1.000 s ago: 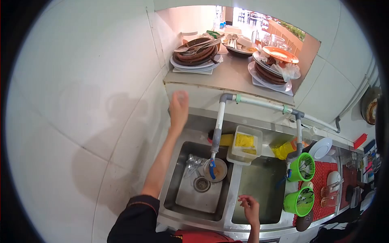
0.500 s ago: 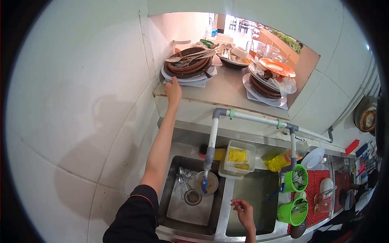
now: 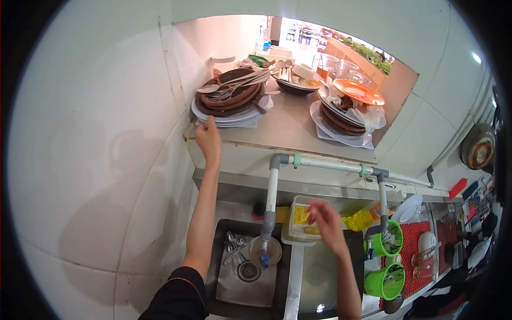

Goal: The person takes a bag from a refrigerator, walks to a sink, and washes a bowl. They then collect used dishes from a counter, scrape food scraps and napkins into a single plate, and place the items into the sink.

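My left hand point(image 3: 209, 140) grips the near rim of the white plates point(image 3: 226, 118) at the bottom of the left stack on the ledge. Brown stone-like dishes point(image 3: 234, 96) rest on these plates, with spoons and forks point(image 3: 226, 89) across the top. My right hand point(image 3: 325, 221) is in the air over the right side of a clear plastic tub point(image 3: 296, 232) holding yellow sponges point(image 3: 302, 214). Its fingers are slightly curled and apart, with nothing held. Below, the left sink point(image 3: 245, 290) contains cutlery point(image 3: 233, 248) and a round bowl point(image 3: 273, 252) under the tap.
A second dish stack point(image 3: 344, 117) with an orange plate point(image 3: 359, 92) stands right on the ledge point(image 3: 288, 125). White pipes point(image 3: 333, 164) cross above the sinks. The right sink point(image 3: 322, 288) holds water. Green cutlery baskets point(image 3: 385, 281) sit beside a red mat point(image 3: 413, 240). Part of a person shows far right.
My right hand has risen from over the right sink to the sponge tub. The view has shifted, and my left hand remains at the left stack's plates.
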### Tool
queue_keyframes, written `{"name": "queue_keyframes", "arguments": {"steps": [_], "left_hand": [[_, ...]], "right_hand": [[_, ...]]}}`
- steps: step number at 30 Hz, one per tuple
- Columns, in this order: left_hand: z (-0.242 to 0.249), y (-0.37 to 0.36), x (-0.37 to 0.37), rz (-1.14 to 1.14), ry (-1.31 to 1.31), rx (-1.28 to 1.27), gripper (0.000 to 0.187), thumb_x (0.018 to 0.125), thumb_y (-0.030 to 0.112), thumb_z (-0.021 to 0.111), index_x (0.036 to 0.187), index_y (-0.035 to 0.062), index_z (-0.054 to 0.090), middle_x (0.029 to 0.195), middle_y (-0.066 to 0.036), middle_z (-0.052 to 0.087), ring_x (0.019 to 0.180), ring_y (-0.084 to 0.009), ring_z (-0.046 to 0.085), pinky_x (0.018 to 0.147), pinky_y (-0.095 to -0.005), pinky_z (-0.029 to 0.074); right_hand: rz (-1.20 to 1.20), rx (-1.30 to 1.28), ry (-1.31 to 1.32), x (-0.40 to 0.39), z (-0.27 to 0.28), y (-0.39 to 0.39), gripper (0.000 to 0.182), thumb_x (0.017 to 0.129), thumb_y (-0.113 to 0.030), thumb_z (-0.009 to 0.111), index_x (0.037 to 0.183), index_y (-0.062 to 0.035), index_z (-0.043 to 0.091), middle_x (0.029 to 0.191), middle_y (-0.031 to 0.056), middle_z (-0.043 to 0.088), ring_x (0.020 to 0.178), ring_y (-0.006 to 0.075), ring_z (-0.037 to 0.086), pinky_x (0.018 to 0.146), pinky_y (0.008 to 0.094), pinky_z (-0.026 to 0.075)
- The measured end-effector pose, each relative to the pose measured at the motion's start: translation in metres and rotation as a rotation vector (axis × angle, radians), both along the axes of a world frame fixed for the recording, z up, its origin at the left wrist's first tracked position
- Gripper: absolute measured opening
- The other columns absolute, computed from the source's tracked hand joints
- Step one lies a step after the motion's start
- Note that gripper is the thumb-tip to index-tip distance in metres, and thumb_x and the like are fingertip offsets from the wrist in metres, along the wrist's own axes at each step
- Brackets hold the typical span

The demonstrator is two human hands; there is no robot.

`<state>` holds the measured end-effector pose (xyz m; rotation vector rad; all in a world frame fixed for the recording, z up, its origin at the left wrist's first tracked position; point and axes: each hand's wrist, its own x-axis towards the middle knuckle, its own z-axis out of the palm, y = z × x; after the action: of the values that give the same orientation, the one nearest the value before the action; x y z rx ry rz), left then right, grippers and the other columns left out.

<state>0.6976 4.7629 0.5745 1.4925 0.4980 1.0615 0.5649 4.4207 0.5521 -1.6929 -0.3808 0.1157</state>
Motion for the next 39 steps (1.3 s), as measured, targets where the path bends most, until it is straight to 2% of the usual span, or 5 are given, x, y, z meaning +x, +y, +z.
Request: {"name": "queue_keyframes", "arguments": {"steps": [7, 10, 13, 26, 39], "left_hand": [[-0.001, -0.004, -0.039, -0.36, 0.113, 0.058, 0.037, 0.087, 0.032, 0.05, 0.079, -0.0025, 0.059, 0.065, -0.008, 0.059, 0.058, -0.0137, 0.052, 0.058, -0.0271, 0.042], [0.002, -0.056, -0.051, -0.611, 0.055, 0.196, 0.028, 0.086, 0.027, 0.052, 0.087, 0.0006, 0.061, 0.069, -0.008, 0.06, 0.06, -0.0129, 0.053, 0.058, -0.027, 0.043], [0.018, -0.119, -0.034, -0.73, 0.126, 0.435, 0.029, 0.086, 0.025, 0.052, 0.086, -0.0024, 0.06, 0.075, -0.011, 0.062, 0.065, -0.0157, 0.058, 0.062, -0.0285, 0.046], [0.011, -0.212, 0.094, -0.712, 0.388, 0.435, 0.054, 0.089, 0.034, 0.033, 0.072, -0.0116, 0.056, 0.079, -0.035, 0.056, 0.089, -0.0472, 0.054, 0.083, -0.0484, 0.04], [0.035, -0.182, 0.012, -0.744, 0.399, 0.344, 0.053, 0.09, 0.031, 0.028, 0.065, -0.0083, 0.053, 0.055, -0.019, 0.056, 0.049, -0.026, 0.059, 0.057, -0.0375, 0.047]], "right_hand": [[-0.581, 0.403, -0.08, 0.137, 0.044, -0.043, 0.05, 0.089, -0.017, 0.049, 0.126, 0.0068, 0.026, 0.094, 0.0163, 0.056, 0.078, 0.0219, 0.061, 0.074, 0.0336, 0.052], [-0.552, 0.5, 0.054, 0.183, 0.039, -0.067, 0.045, 0.088, -0.019, 0.05, 0.12, 0.0067, 0.03, 0.09, 0.0188, 0.053, 0.079, 0.0252, 0.06, 0.074, 0.0345, 0.052], [-0.546, 0.564, 0.106, 0.221, 0.022, -0.088, 0.065, 0.084, -0.011, 0.053, 0.128, 0.0015, 0.006, 0.097, 0.0198, 0.047, 0.078, 0.0253, 0.057, 0.069, 0.0378, 0.054], [-0.618, 0.617, 0.049, 0.19, 0.04, -0.067, 0.048, 0.083, -0.005, 0.056, 0.114, 0.0016, 0.02, 0.103, 0.0191, 0.045, 0.078, 0.0236, 0.056, 0.069, 0.0355, 0.055], [-0.643, 0.443, 0.095, 0.165, 0.025, -0.099, 0.05, 0.089, -0.04, 0.043, 0.107, 0.0064, 0.049, 0.098, 0.0164, 0.056, 0.085, 0.0221, 0.059, 0.071, 0.0348, 0.052]]}}
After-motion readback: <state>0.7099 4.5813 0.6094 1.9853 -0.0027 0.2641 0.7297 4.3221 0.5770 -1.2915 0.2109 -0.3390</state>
